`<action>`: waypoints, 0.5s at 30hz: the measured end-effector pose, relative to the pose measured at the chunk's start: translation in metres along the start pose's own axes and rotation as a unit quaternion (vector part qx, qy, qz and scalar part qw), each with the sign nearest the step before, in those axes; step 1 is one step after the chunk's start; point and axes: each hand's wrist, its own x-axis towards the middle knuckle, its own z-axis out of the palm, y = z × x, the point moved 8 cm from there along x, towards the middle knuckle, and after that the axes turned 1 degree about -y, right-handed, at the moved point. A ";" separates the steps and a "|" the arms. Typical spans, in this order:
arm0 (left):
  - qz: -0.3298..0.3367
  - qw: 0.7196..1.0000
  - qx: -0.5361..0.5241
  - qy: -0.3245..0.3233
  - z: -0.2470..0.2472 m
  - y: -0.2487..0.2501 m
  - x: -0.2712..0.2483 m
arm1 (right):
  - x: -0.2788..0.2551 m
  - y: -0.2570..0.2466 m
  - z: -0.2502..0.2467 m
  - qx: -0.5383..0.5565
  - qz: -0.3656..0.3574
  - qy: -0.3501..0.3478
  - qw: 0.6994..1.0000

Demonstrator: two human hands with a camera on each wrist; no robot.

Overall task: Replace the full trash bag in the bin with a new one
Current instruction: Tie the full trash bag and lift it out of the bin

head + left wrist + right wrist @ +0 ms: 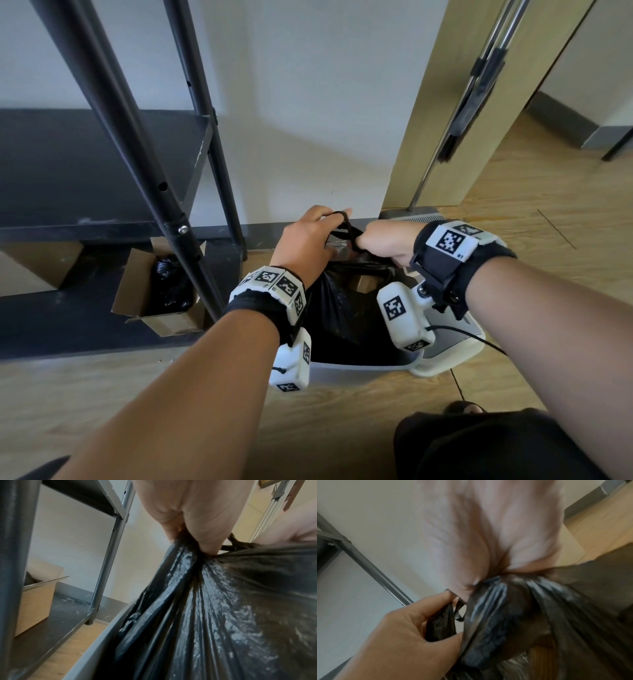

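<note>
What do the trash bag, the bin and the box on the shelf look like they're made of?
Trash bag: thin black plastic film, glossy, by its fine creases and highlights where it is gathered. Bin: probably smooth matte grey-white plastic, though only its rim shows. Box: brown corrugated cardboard, fluted edge visible in the left wrist view.

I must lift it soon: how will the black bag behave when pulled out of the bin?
Probably floppy: the bag is thin film, bunched under both hands. Possibly slippery, since it looks glossy. It may sag; items show inside.
</note>
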 end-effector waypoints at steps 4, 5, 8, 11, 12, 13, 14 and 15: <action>-0.046 0.999 -0.009 -0.020 -0.003 -0.008 0.007 | 0.001 0.000 0.008 0.042 -0.013 -0.010 0.999; -0.069 0.997 -0.024 -0.029 -0.002 -0.013 0.008 | 0.000 0.000 0.009 0.053 -0.015 -0.008 0.998; -0.136 0.983 -0.101 -0.064 0.003 -0.028 0.009 | -0.002 0.003 -0.001 0.122 -0.028 0.042 0.991; -0.246 0.935 -0.231 -0.111 0.014 -0.042 0.001 | -0.004 0.009 -0.017 0.181 -0.049 0.104 0.977; -0.283 0.909 -0.287 -0.110 0.017 -0.047 -0.002 | -0.006 0.011 -0.021 0.188 -0.054 0.124 0.973; -0.318 0.874 -0.354 -0.096 0.020 -0.052 -0.006 | -0.007 0.013 -0.025 0.193 -0.064 0.146 0.968; -0.351 0.825 -0.437 -0.070 0.021 -0.055 -0.010 | -0.009 0.013 -0.030 0.195 -0.078 0.166 0.964; -0.374 0.773 -0.511 -0.044 0.023 -0.058 -0.012 | -0.009 0.013 -0.034 0.194 -0.090 0.186 0.959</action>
